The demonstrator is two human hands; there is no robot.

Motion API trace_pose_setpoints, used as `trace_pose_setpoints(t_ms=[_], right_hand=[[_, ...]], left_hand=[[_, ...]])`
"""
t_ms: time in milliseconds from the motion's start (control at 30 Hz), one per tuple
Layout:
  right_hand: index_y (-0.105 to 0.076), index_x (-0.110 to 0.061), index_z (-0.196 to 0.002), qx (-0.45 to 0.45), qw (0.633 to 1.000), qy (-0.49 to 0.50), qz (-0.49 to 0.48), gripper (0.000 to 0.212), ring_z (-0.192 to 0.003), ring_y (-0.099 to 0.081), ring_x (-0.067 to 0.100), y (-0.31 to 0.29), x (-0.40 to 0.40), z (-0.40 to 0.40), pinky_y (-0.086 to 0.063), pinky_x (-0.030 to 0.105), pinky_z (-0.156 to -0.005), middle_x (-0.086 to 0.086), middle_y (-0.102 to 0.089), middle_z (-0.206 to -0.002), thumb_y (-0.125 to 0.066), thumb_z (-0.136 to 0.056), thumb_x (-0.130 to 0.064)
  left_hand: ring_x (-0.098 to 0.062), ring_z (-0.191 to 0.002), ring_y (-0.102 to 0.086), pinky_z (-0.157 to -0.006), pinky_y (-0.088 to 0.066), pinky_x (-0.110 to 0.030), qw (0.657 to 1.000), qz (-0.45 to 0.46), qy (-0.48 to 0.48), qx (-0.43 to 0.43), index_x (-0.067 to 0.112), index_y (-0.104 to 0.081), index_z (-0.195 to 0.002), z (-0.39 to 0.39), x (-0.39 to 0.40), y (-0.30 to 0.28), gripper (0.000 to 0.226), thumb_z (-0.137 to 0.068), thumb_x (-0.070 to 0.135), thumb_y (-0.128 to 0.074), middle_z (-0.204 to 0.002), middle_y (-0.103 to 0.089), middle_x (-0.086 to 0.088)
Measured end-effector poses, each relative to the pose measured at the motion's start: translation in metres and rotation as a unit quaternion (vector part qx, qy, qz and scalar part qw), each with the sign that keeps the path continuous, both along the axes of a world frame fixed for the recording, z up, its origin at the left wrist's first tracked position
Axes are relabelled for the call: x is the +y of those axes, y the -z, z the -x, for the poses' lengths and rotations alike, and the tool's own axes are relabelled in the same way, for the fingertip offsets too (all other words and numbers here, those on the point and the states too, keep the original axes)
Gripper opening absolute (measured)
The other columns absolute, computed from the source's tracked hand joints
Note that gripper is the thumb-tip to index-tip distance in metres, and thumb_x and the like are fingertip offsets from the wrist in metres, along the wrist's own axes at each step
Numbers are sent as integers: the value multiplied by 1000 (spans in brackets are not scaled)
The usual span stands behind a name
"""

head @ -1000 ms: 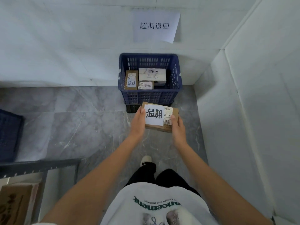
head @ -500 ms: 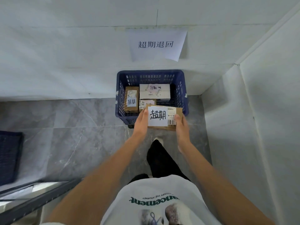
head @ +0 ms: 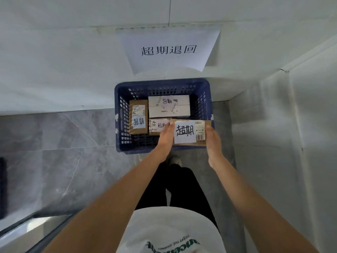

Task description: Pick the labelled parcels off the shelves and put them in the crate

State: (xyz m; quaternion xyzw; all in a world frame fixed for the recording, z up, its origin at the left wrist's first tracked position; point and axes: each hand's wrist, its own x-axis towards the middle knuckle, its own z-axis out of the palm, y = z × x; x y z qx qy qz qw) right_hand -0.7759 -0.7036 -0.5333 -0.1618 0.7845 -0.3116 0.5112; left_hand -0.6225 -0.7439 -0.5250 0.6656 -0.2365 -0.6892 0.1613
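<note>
I hold a brown cardboard parcel point(head: 189, 132) with a white handwritten label between both hands, over the near right corner of the blue plastic crate point(head: 125, 88). My left hand point(head: 166, 136) grips its left side and my right hand point(head: 212, 141) grips its right side. Inside the crate lie three labelled parcels: a brown one point(head: 138, 116) at the left, a white one point(head: 168, 105) at the back, and a small one point(head: 157, 126) partly hidden behind my left hand.
The crate stands on grey marble floor against a white wall, below a paper sign point(head: 168, 50). Another white wall point(head: 291, 134) closes in on the right. A metal shelf edge point(head: 36, 227) shows at lower left, a dark object point(head: 2, 187) at far left.
I have stepped closer to the crate. Both hands carried the parcel forward from in front of the crate to above its near right corner.
</note>
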Motion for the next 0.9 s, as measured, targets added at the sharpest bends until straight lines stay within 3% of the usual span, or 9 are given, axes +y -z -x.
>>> trace_pose_setpoints(t_ms=[67, 167, 267, 333, 533, 700, 800, 900], right_hand=[[-62, -13, -123, -4, 1000, 0, -20, 39, -85, -64, 7, 27, -12, 3, -45, 8, -54, 3, -69, -111, -38, -104, -36], [-57, -20, -133, -2, 998, -17, -54, 45, -109, -60, 16, 65, -27, 8, -44, 23, -79, 1, -64, -125, -37, -102, -46], [-53, -22, -137, -2, 995, -14, -94, 50, -119, -56, 21, 100, -37, 16, -40, 30, -87, 1, -60, -131, -36, -100, -51], [-53, -21, -137, -4, 993, -14, -117, 52, -116, -58, 23, 121, -44, 22, -42, 31, -85, 2, -61, -129, -35, -100, -52], [-56, -17, -131, -12, 991, -35, -131, 51, -98, -62, 19, 189, -67, 37, -42, 25, -65, 5, -66, -119, -32, -100, -49], [-51, -18, -138, -65, 984, -53, -159, 60, -117, -55, 19, 247, -80, 41, -39, 26, -80, 2, -59, -133, -29, -98, -58], [-46, -20, -142, -82, 982, -67, -158, 63, -129, -47, 19, 272, -84, 43, -32, 28, -93, 3, -53, -142, -28, -97, -60], [-46, -20, -143, -84, 979, -80, -169, 65, -133, -44, 21, 289, -88, 47, -29, 33, -102, 4, -50, -144, -27, -98, -62]], left_hand=[[-22, -141, -30, -112, -24, -34, 1000, -3, 5, -7, 20, -30, -149, 4, -15, 27, 59, -100, 51, -31, -154, -32, 1], [-24, -140, -33, -116, -24, -38, 999, -31, -9, -6, 23, -32, -149, 9, -32, 58, 59, -99, 54, -32, -155, -30, 0], [-28, -134, -43, -114, -29, -49, 995, -91, -42, 17, 25, -38, -146, 16, -39, 99, 95, -70, 81, -45, -148, -44, -2], [-28, -134, -43, -114, -30, -50, 992, -118, -49, 6, 26, -38, -146, 19, -41, 135, 114, -51, 88, -45, -147, -46, -1], [-26, -122, -54, -114, -28, -48, 989, -125, -80, 19, 16, -50, -135, 33, -58, 181, 72, -89, 69, -33, -127, -63, -6], [-28, -118, -57, -113, -31, -51, 988, -122, -91, 6, 24, -66, -113, 36, -59, 258, 77, -68, 80, -39, -113, -71, -5], [-26, -111, -63, -110, -36, -49, 989, -113, -97, 5, 25, -68, -103, 44, -62, 268, 53, -92, 64, -34, -107, -73, -4], [-27, -115, -60, -111, -36, -46, 989, -105, -102, 11, 18, -63, -118, 48, -61, 270, 52, -98, 55, -33, -116, -68, -7]])
